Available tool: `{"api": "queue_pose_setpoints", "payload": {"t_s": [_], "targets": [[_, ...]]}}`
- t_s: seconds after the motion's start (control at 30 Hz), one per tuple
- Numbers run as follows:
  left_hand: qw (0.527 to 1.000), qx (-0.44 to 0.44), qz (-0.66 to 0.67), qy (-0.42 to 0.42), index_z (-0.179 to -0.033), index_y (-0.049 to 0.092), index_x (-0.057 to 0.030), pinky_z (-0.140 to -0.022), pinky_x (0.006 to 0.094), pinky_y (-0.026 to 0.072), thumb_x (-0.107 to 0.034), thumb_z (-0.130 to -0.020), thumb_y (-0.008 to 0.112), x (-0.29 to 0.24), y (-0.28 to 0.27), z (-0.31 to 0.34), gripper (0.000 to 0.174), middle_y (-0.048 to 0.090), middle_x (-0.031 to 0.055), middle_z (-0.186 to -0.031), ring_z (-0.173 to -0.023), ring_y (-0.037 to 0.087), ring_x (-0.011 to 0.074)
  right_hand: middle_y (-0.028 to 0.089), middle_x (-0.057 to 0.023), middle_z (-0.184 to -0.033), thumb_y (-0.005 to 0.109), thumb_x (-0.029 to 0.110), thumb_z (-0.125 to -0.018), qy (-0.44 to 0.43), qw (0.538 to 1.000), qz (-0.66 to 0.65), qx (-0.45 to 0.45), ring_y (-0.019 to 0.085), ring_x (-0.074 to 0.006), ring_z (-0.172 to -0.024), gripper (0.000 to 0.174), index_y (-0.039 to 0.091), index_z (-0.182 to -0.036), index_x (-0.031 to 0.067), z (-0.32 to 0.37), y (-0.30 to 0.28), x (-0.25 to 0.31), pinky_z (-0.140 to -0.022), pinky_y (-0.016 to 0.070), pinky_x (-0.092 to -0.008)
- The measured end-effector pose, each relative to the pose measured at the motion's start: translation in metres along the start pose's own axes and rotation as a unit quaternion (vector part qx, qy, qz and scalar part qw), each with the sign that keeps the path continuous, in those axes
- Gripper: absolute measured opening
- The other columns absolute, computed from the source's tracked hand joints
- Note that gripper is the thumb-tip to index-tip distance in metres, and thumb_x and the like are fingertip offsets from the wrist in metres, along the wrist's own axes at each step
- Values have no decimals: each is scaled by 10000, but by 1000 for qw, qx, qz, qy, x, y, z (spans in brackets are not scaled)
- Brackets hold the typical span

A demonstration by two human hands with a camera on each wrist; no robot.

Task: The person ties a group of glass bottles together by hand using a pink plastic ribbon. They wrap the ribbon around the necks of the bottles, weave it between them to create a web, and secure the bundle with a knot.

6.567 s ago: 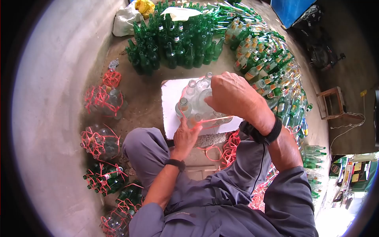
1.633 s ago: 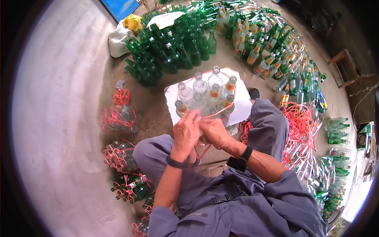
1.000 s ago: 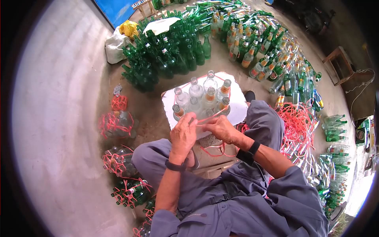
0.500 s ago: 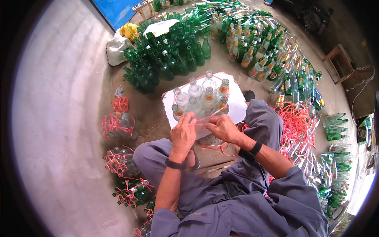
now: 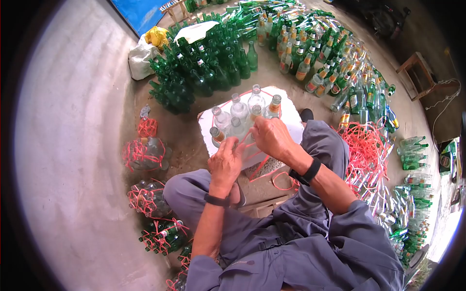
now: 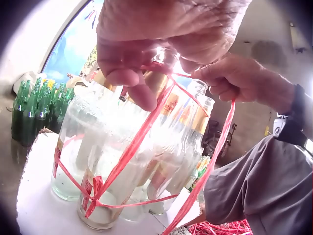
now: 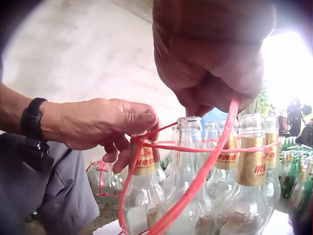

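Several clear bottles (image 5: 236,127) with gold neck labels stand grouped on a white board (image 5: 287,104). Pink twine (image 7: 210,150) runs round their necks, and in the left wrist view a lower band (image 6: 132,203) with a knot circles their bodies. My left hand (image 5: 225,162) pinches the twine at the neck of the near left bottle (image 7: 145,171). Over the near bottles, my right hand (image 5: 275,138) has its fingers curled round a twine strand (image 7: 195,181) that hangs down from it. Its fingertips are partly hidden in the head view.
Tied bottle bundles (image 5: 145,153) line the left side by the wall. Standing green bottles (image 5: 206,77) are beyond the board, and many more bottles (image 5: 335,72) curve round the right. A heap of pink twine (image 5: 364,150) lies by the right knee; a wooden frame (image 5: 416,75) stands far right.
My right hand has moved up and forward over the near bottles, away from my left hand, drawing the twine with it. The left hand stays almost in place at the near left bottle.
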State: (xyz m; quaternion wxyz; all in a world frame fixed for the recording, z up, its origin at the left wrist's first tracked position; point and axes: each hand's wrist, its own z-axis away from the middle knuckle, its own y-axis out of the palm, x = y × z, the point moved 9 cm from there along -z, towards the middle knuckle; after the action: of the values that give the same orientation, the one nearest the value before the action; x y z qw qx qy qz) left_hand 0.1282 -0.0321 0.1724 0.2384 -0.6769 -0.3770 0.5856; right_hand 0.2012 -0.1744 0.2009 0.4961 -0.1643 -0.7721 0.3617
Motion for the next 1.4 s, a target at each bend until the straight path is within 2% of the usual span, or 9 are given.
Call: {"api": "queue_pose_setpoints", "payload": {"t_s": [0.13,0.4,0.6,0.7,0.77,0.87,1.0,1.23,1.4], "targets": [[999,-38,-11,15,-987,623,-107,-642,431,504,-312,-942,652,-4,2,-3,212,685,84,-914,-754,697,269,629,-262,-690,667,149,-876,46,999,27,-6,632,-458,-683,189,595,-831,-19,0,-1,-9,-614,490,-521],[998,-44,-22,-42,-836,661,-70,-689,443,491,-214,-846,722,-8,1,-11,157,665,99,-848,-802,641,361,616,-264,-663,661,147,-892,40,997,58,-37,632,-453,-659,216,540,-836,-23,15,-8,-8,-603,481,-538],[997,-59,7,-44,-826,646,-61,-675,444,477,-210,-836,721,-10,-1,-11,167,649,125,-803,-783,630,373,645,-237,-697,662,147,-902,83,991,73,-77,630,-455,-656,192,563,-875,-15,41,-3,-23,-577,490,-505],[997,-63,24,-37,-818,636,-55,-672,447,473,-197,-834,719,-10,0,-11,166,641,129,-794,-768,623,373,645,-217,-686,661,141,-908,133,984,-4,-116,639,-384,-593,180,602,-890,-28,62,1,-45,-565,496,-452],[997,-57,33,-37,-820,634,-53,-672,448,472,-188,-835,716,-7,2,-10,160,639,128,-794,-766,622,371,631,-194,-662,660,144,-913,204,960,-143,-126,610,-269,-561,186,641,-887,-39,77,11,-68,-575,487,-394],[997,-56,32,-33,-824,628,-52,-670,448,470,-174,-837,711,-8,5,-11,149,633,128,-789,-760,621,365,612,-171,-643,661,164,-916,207,956,-159,-135,567,-196,-574,218,661,-867,-48,82,23,-75,-588,472,-361],[999,-34,35,-18,-889,660,-58,-691,443,484,-168,-843,705,-7,5,-11,128,660,133,-828,-778,631,360,614,-173,-659,657,175,-921,207,957,-156,-133,583,-209,-591,224,661,-859,-40,74,31,-83,-607,474,-365],[996,-24,-70,49,-1045,706,-44,-767,436,522,-168,-848,696,-49,-31,-14,234,711,141,-965,-834,648,356,614,-237,-731,647,225,-930,190,971,-100,-105,617,-399,-671,227,675,-882,5,68,34,-87,-624,481,-440],[985,23,-43,165,-1036,699,-10,-832,425,506,-187,-848,699,-83,-10,-30,258,708,163,-980,-916,629,354,613,-256,-744,616,256,-941,160,979,-79,-95,637,-440,-723,241,676,-917,23,61,30,-84,-634,479,-497]]}}
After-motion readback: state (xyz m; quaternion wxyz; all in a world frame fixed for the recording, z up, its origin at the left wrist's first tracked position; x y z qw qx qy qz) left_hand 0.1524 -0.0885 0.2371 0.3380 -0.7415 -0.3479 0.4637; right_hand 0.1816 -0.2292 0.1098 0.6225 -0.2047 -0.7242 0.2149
